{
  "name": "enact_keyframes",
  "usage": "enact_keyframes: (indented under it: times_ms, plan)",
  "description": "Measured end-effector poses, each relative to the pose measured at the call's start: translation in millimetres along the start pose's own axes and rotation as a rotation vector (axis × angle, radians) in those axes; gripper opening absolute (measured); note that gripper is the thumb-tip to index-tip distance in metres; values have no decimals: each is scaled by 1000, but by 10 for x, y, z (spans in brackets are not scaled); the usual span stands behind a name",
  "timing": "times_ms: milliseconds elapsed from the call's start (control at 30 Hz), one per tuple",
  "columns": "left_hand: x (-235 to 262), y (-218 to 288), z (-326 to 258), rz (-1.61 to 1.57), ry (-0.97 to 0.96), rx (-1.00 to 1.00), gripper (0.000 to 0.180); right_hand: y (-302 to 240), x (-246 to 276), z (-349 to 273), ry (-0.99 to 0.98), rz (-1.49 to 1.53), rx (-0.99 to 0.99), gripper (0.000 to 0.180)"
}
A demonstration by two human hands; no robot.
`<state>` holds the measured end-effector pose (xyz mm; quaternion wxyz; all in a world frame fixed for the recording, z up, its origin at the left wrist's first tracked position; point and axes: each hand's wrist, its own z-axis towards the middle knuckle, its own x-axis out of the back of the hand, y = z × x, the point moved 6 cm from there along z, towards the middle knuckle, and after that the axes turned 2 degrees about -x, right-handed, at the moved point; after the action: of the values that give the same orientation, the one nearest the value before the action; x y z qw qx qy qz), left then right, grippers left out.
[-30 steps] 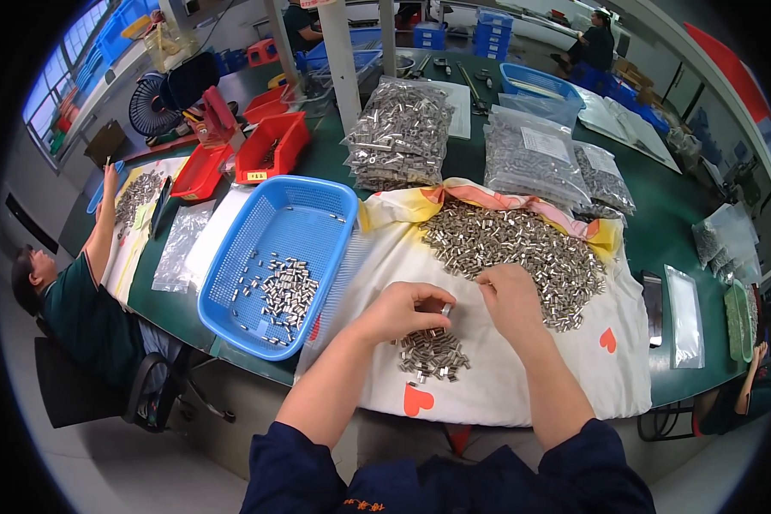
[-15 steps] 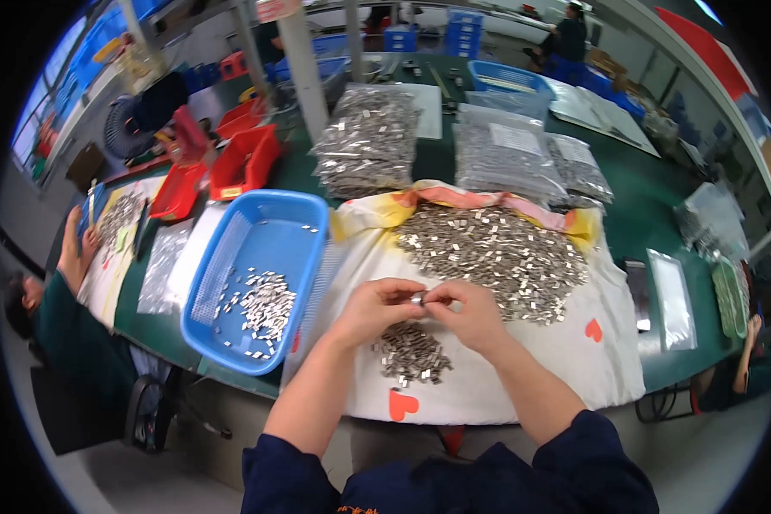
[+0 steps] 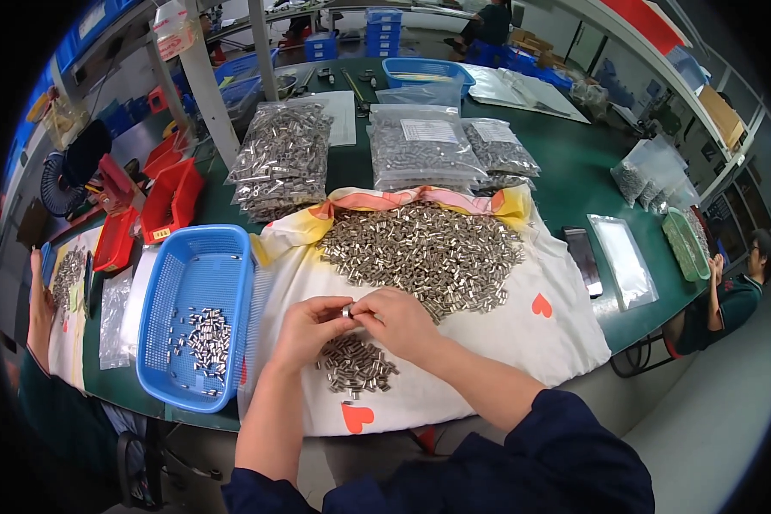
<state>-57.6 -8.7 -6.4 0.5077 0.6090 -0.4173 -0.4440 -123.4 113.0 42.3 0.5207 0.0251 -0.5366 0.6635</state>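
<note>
Above the white cloth (image 3: 497, 360), my left hand (image 3: 308, 332) and my right hand (image 3: 400, 324) meet with fingertips pinched together. Between them is a small silvery metal cylinder (image 3: 347, 311), partly covered by the fingers; it looks like a short sleeve. Just below the hands lies a small heap of similar metal cylinders (image 3: 357, 367). Beyond the hands spreads a much larger heap of them (image 3: 424, 257), bordered at the back by a rolled yellow and pink cloth edge (image 3: 385, 199). To the left, a blue plastic basket (image 3: 204, 267) holds more loose cylinders, mostly in its near half.
Clear bags packed with metal parts (image 3: 281, 154) and further bags (image 3: 424, 146) stand behind the cloth. Red bins (image 3: 170, 201) are at the left. A dark phone (image 3: 581, 257) and a clear plastic bag (image 3: 623, 261) lie right. People sit at both table ends.
My view has turned rightward, so the table and its contents appear farther left. Both hands stay together over the cloth, still pinching a small metal piece.
</note>
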Motion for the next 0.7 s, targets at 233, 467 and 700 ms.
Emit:
enact_keyframes:
  times_ms: [233,467,700]
  plan:
    - [-14,9,-16,4,-100,61,31,221,-33,52,-215,215,-327,15]
    - [-70,51,-31,201,-136,66,29,512,410,219,97,60,-342,13]
    - [-133,64,-35,303,-165,69,29,423,96,168,64,-396,8,11]
